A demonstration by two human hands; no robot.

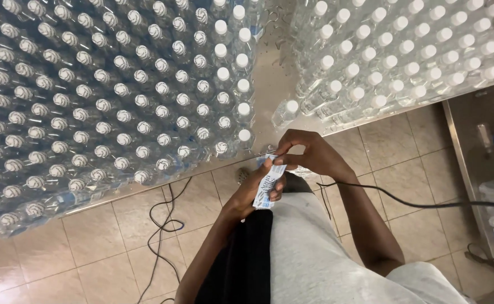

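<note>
Left hand (251, 191) is curled shut around the lower part of a narrow white-and-blue paper label strip (268, 184), thumb pressed on its face. Right hand (311, 155) is pinched closed on the strip's top end, fingertips (281, 153) bent over the edge; whether it is being peeled or only gripped cannot be told. The strip is held in the air between both hands, in front of the grey garment (320, 253) and above the beige tiled floor (100, 247), just below the near edge of the steel table (269, 95). No bottle is held by either hand. Nearest to the hands, one clear plastic bottle with a white cap (286, 111) stands alone in the gap between two blocks. To the left, a large shrink-wrapped block of clear bottles with white caps (100, 101) is seen, most caps showing a dark swirl through the film. To the right, a second block of white-capped clear bottles (399, 50) is packed tight. A thin black cable (404, 201) is run across the right forearm, and another black cable (165, 225) is looped on the tiles. Judged from this: labelling, if that is the work, is at the label-handling stage; no label is seen being applied, and most bottles appear to be already bundled.
</note>
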